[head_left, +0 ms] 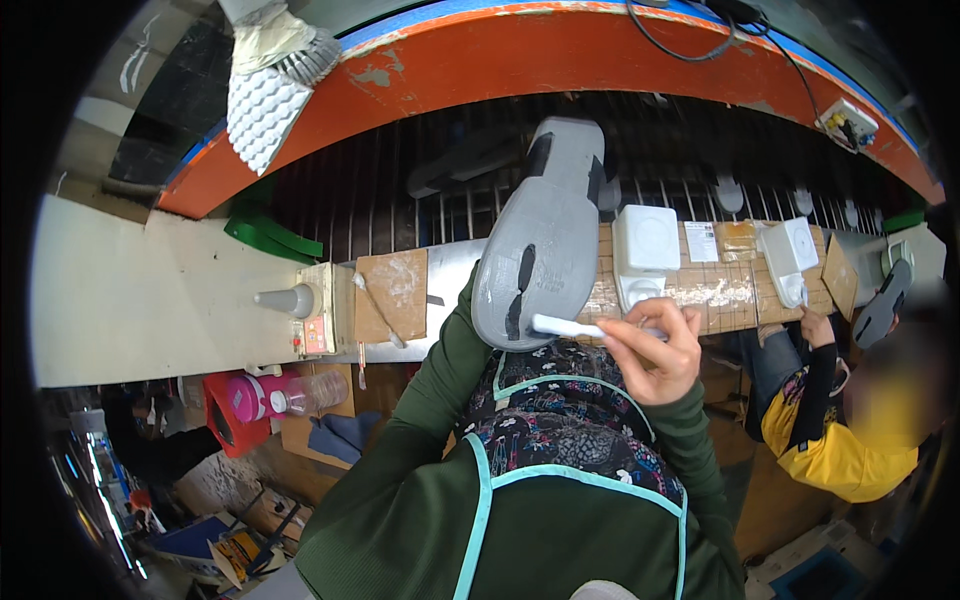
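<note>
A grey shoe sole with dark patches is tilted up in front of me. My left sleeve runs behind its near end; the sole seems held up from there, and the hand itself is hidden. Between the thumb and fingers of my right hand is a slim white brush. Its tip lies against or just over the sole's wide near end, beside a dark slot. Beyond that hand stands a white dispenser-like container with a round cup in front.
A metal rack runs behind the bench under an orange beam. On the left are a brown board with a stick and a grey cone. At right, a co-worker in yellow reaches toward another white container.
</note>
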Demonstrator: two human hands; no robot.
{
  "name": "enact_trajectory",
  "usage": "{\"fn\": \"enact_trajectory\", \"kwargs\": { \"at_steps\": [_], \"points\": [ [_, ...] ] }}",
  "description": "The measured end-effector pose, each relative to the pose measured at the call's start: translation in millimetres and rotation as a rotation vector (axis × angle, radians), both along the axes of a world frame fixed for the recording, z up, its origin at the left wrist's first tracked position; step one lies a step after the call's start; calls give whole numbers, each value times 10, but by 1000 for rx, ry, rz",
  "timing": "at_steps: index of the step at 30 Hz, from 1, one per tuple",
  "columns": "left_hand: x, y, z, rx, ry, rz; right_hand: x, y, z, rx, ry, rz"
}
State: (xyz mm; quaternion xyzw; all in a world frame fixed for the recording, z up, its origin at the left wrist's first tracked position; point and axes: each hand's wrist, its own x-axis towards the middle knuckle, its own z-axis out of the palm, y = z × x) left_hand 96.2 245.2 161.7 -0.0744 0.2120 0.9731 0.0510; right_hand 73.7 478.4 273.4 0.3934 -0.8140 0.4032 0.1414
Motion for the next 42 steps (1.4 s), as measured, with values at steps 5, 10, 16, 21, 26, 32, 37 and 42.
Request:
{"fn": "enact_trajectory", "kwargs": {
  "at_steps": [5,10,16,21,26,32,37,42],
  "points": [
    [-141,112,-175,-18,11,9,-184,-50,-157,-6,344,-355],
    [-198,92,-240,39,29,-4,171,18,-164,43,397,-265],
    [-361,163,-170,-324,1,-15,-111,-6,-236,0,307,-377],
    [-462,210,31,-64,446,-118,5,6,-267,52,447,-424],
    [-438,137,-14,62,245,-60,266,21,-233,-47,222,-219],
    [-646,173,-298,-258,375,61,-32,-107,-228,-8,200,-267],
    [-558,189,-228,-266,315,-52,-436,-135,-246,-88,156,-388],
    [-507,277,3,-357,543,-83,-771,-79,-217,-85,151,-475]
  ]
}}
